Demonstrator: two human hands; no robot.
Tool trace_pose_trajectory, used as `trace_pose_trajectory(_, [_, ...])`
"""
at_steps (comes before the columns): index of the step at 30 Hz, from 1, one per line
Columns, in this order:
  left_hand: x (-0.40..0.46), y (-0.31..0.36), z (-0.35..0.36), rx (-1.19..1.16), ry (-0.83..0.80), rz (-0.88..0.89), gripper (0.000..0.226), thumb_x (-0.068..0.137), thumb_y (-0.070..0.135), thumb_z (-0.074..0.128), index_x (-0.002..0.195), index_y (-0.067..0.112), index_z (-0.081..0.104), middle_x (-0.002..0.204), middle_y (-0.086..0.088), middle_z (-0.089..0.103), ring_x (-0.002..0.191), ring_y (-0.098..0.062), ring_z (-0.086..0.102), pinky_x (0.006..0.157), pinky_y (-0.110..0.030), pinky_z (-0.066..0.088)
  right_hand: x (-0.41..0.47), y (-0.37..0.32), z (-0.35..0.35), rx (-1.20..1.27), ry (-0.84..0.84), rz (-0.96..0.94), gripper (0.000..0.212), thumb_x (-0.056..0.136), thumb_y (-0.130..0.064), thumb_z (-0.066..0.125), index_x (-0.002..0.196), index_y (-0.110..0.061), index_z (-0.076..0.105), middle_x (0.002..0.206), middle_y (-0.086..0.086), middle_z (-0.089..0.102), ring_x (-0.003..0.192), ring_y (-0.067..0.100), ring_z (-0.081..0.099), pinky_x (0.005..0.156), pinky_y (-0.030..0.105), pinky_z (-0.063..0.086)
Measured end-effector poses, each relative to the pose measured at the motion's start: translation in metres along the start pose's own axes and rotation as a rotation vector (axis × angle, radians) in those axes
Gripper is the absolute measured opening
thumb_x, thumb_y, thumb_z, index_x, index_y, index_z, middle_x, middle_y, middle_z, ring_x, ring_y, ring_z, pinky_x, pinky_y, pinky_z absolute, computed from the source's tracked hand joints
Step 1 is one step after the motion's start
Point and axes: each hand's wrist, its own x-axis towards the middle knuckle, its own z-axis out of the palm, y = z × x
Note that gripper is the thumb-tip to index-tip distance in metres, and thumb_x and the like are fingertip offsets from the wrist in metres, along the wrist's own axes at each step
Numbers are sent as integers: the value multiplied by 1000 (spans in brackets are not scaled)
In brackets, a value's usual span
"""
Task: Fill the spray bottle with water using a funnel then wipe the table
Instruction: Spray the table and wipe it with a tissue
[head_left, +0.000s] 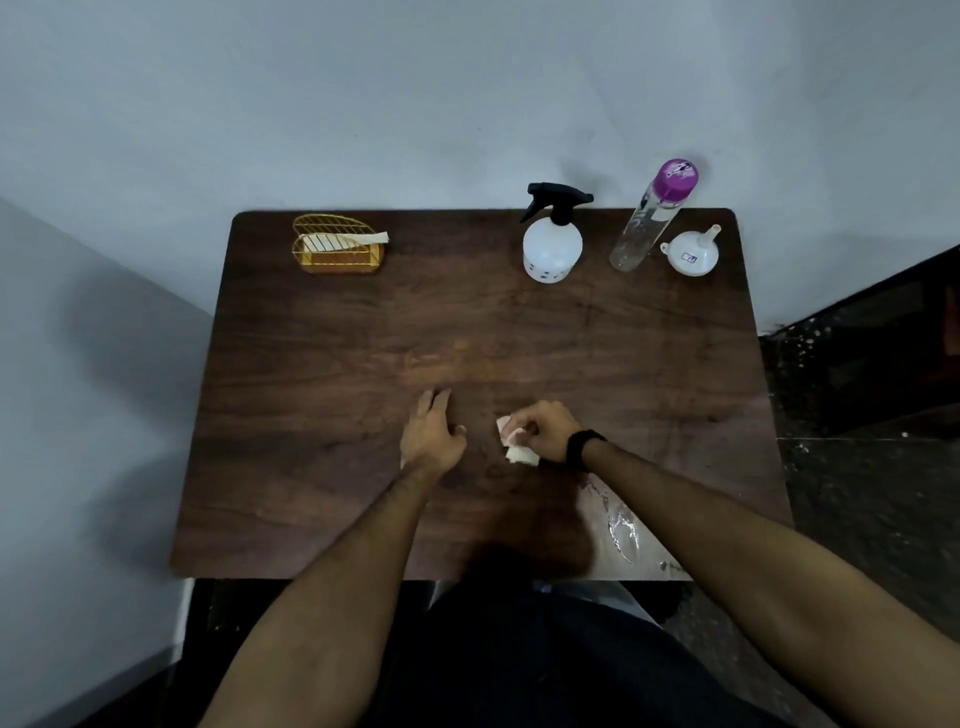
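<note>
Clutching a crumpled white tissue (514, 446), the right grip (540, 434) has fingers curled round it, pinching it w/ thumb, low over the dark wood bench (322, 364); can't tell if the tissue actually touches the wood. Black band (582, 448) on that wrist. Left grip (434, 435) lies palm-down on the bench, fingers straight & spread a bit, holding nothing, just left of the tissue, a small gap btwn them.

Taking the spray bottle (551, 244) as landmark: it stands upright at the far edge of the bench, right of centre, white body w/ black trigger head screwed on, nozzle pointing right. Just right of it, a clear water bottle (644, 228) w/ purple cap, upright, looks empty or nearly so. Further right again, beside the clear bottle, the white funnel (691, 254) sits mouth-down, spout up and tilted right. Well left of the spray bottle, along the same far edge, a gold wire holder (335, 244) w/ tissues in it, one sheet sticking out to the right.

Both grips are well nearer the person than the spray bottle, the left one near & left of it, the right one almost straight below. Near & right of the spray bottle, by the front edge under the right forearm, a wet patch (621, 525) glistens on the wood.
</note>
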Motion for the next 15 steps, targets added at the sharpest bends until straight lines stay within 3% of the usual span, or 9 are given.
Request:
trace_pose_trajectory(2, [1,-3,-2,8,13,15,67,92,28,60,152,19,33,162,-6,24,146,-27,28,116,-42,33,6,-6,-8,246,0,77,15,86,-9,69,97,-15,76,101,2,73,84,0,61,76,13,46])
trace_pose_trajectory(4, [4,-6,-4,21,28,29,66,92,28,59,152,20,33,162,-5,23,147,-26,26,116,-43,32,14,-10,-15,304,145,195,14,86,-12,68,97,-18,75,100,0,73,89,8,63,84,27,52])
trace_pose_trajectory(7, [8,-12,-3,54,29,60,66,94,28,57,153,20,31,165,-4,16,150,-23,19,117,-44,30,23,-9,-15,77,379,275,14,84,-13,61,90,-20,72,97,1,70,98,21,60,86,33,50])
trace_pose_trajectory(11, [11,-23,5,136,12,140,69,97,32,52,157,19,21,166,-5,3,153,-23,4,121,-43,20,24,-9,9,-150,414,175,19,89,-9,55,103,-12,66,110,11,54,95,34,57,71,38,49])
trace_pose_trajectory(15, [9,-37,19,193,66,219,68,101,38,44,159,21,13,166,-6,-1,153,-23,0,123,-41,8,4,-14,47,-271,443,98,37,98,-22,50,132,-8,54,134,16,49,115,34,48,92,44,48])
